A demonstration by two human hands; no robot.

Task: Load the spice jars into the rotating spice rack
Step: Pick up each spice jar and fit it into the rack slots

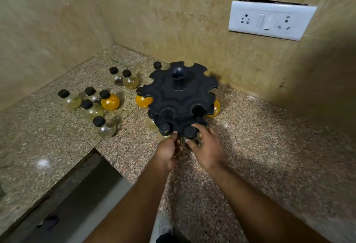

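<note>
A black rotating spice rack (178, 93) with notched tiers stands on the granite counter near the corner. Round glass jars with black caps hang in its lower tier: a yellow-filled jar (143, 101) at the left, another yellow jar (215, 108) at the right, and a clear one (164, 129) at the front. My right hand (207, 147) and my left hand (168, 150) both grip a clear black-capped jar (189, 133) at the rack's front lower slot. Several loose jars (92, 106) stand on the counter to the left, one of them yellow (110, 102).
Tiled walls meet in a corner right behind the rack. A white socket and switch plate (269, 21) hangs on the right wall. The counter (269, 146) ends at a cut-out edge at the lower left, with a dark gap below.
</note>
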